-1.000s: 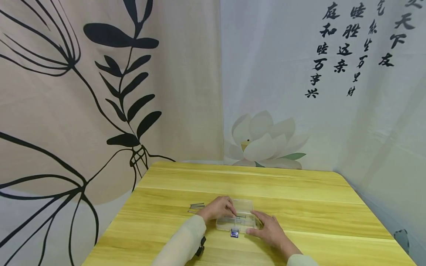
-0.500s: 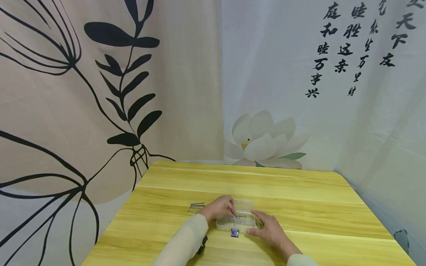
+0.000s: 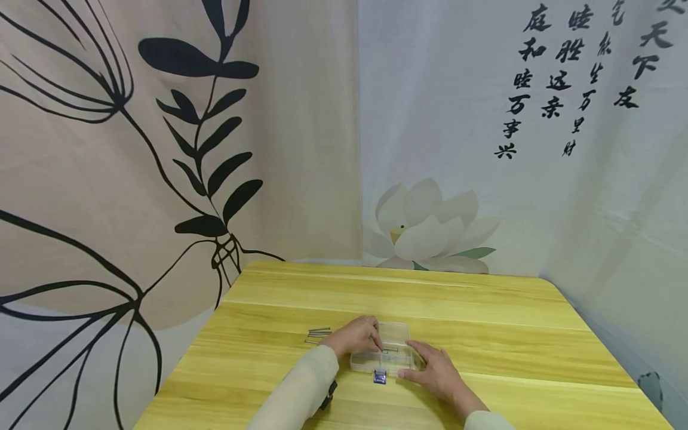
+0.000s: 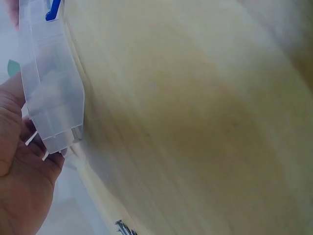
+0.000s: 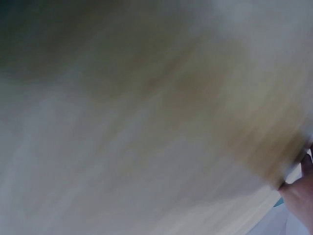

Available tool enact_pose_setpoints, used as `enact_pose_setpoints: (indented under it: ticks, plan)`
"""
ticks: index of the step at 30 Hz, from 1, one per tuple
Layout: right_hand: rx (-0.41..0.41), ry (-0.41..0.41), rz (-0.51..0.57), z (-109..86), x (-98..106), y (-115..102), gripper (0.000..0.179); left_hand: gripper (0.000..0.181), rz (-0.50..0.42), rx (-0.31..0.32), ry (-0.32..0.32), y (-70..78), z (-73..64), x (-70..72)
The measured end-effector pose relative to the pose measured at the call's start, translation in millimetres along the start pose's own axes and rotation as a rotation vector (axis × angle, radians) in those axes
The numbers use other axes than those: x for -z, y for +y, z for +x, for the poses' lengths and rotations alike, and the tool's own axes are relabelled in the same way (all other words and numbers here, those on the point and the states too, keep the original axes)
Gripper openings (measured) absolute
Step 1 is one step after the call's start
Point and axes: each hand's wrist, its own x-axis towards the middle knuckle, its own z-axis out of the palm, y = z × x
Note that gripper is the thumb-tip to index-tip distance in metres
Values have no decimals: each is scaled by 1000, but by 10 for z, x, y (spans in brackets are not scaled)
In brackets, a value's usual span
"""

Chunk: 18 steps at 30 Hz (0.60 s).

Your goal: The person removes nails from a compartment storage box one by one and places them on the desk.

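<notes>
From my remote seat, the head view shows a clear plastic box on the wood-grain counter, low in the picture at about six o'clock. Its lid lies back toward one o'clock, and a blue clasp sits at its six o'clock edge. I see the left hand come in over the box's ten o'clock corner, fingertips bunched together at the compartments. A thin screw shows right beside those fingertips; I cannot tell whether they pinch it. The right hand is on the three o'clock end, grasping the box between thumb and fingers. Between nine and ten o'clock from the box, a few loose screws lie on the counter, near the left wrist. Pale sleeves cover both forearms, and a printed backdrop hangs behind.

In my left wrist view, the box fills the picture's ten o'clock side, clasp toward eleven. The left hand is at eight o'clock, its fingers partly hidden behind the translucent plastic. The loose screws peek in near half past six.

In my right wrist view, mostly blurred counter, the right hand appears at four o'clock, thumb against a dark, smeared edge I cannot make out.
</notes>
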Motion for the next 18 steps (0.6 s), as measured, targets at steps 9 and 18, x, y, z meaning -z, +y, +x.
enact_pose_setpoints:
  ticks: [9, 18]
  plan:
    - [7, 0, -2, 2, -6, 10, 77, 5, -24, 24, -1, 1, -7, -22]
    - [6, 7, 3, 6, -10, 14, 77, 6, 3, 2, -4, -1, 7, -25]
